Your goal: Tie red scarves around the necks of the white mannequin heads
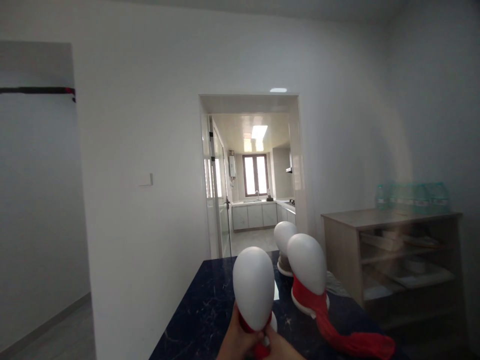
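Observation:
A smooth white mannequin head (254, 285) stands on the dark blue marbled table (198, 305), close to me. Red cloth, apparently a scarf (261, 351), goes around its neck. My left hand (239, 337) is closed at the left and front of the neck, gripping the cloth. From the right, my right hand (281, 346) pinches in at the front of the neck, its fingers partly hidden, also on the red cloth. To the right, a second white head (308, 262) wears a red scarf (322, 312) whose long tail lies across the table.
Behind is a third white head (285, 236) with a grey-brown neck wrap (285, 261). Some greyish cloth (336, 285) lies at the table's right edge. A wooden shelf unit (341, 250) with bottled water (420, 197) stands right. A doorway opens onto a kitchen (255, 215).

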Motion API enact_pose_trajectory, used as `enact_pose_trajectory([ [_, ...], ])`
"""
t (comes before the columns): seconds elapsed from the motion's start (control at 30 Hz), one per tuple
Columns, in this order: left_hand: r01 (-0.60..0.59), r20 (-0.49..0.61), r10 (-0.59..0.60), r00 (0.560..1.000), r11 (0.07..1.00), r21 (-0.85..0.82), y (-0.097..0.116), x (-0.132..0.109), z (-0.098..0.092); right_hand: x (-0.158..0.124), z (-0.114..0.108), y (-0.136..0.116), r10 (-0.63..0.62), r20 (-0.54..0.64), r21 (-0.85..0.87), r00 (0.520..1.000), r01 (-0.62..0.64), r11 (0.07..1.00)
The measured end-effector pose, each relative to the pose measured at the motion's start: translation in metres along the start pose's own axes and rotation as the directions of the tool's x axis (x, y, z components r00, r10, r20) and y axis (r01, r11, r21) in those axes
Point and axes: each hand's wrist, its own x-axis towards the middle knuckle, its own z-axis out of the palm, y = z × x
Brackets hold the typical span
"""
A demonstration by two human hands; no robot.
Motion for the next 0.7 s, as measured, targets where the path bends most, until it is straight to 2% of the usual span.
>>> enact_pose_trajectory([
  [0.1,-0.048,-0.087,0.048,0.995,0.999,0.0,-0.014,-0.006,0.009,-0.002,0.003,-0.002,0.063,0.031,-0.043,0.998,-0.061,0.997],
  [0.2,-0.046,-0.11,0.056,0.992,0.995,0.083,-0.009,-0.011,0.009,-0.006,-0.001,-0.006,0.127,0.079,-0.088,0.989,-0.12,0.989],
  [0.33,0.002,-0.065,0.011,0.998,0.98,0.198,0.007,-0.012,0.002,-0.019,-0.026,-0.017,0.163,0.171,-0.296,0.972,-0.107,0.949],
  [0.5,-0.03,-0.004,0.031,0.999,0.981,0.19,0.021,-0.016,0.0,-0.046,-0.062,-0.031,0.18,0.194,-0.429,0.964,-0.082,0.9],
  [0.6,-0.016,0.0,0.016,1.0,0.986,0.167,0.027,-0.018,0.0,-0.056,-0.074,-0.031,0.195,0.048,-0.512,0.98,-0.144,0.847],
  [0.7,0.004,-0.026,0.001,1.0,0.984,0.175,0.032,-0.017,-0.001,-0.05,-0.066,-0.03,0.06,-0.206,-0.605,0.977,-0.175,0.777],
])
